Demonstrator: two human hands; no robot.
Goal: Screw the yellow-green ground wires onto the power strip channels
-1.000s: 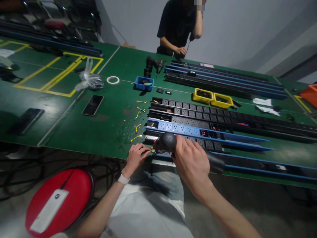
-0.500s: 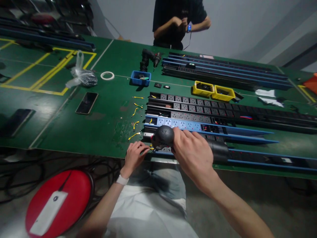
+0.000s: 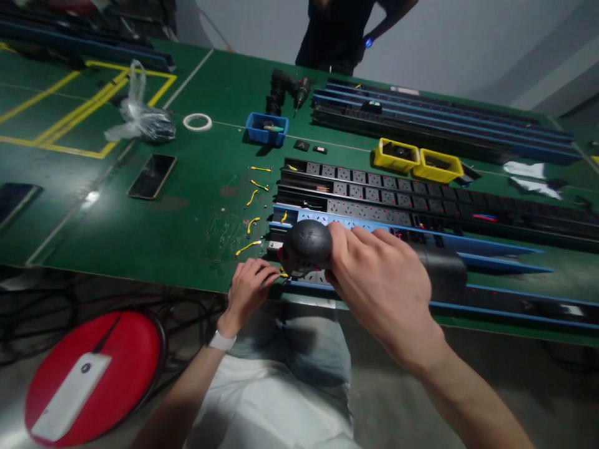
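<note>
My right hand [image 3: 381,284] is wrapped around a cordless power drill [image 3: 307,244], its rounded black back end facing up toward me. The drill stands over the left end of the nearest blue-edged socket strip [image 3: 314,277] and hides its own tip. At that same strip end, my left hand [image 3: 251,284] pinches a short yellow wire [image 3: 283,273] between thumb and fingers. Just above my left hand, several loose yellow-green wires, one of them a wire with ring ends [image 3: 248,248], lie in a column on the green table [image 3: 196,249]. Beyond the drill, more socket strips [image 3: 374,190] lie side by side.
A blue bin [image 3: 253,130] and two yellow bins [image 3: 395,163] stand further back, near another drill [image 3: 302,93]. On the left lie a phone [image 3: 152,176], a tape roll [image 3: 197,122] and a plastic bag [image 3: 150,121]. A red stool [image 3: 135,368] sits below. Across the table stands a person [image 3: 337,34].
My view has shifted slightly, with the table higher in the picture. Both hands keep their places at the strip's end. The person opposite has lowered an arm to their side.
</note>
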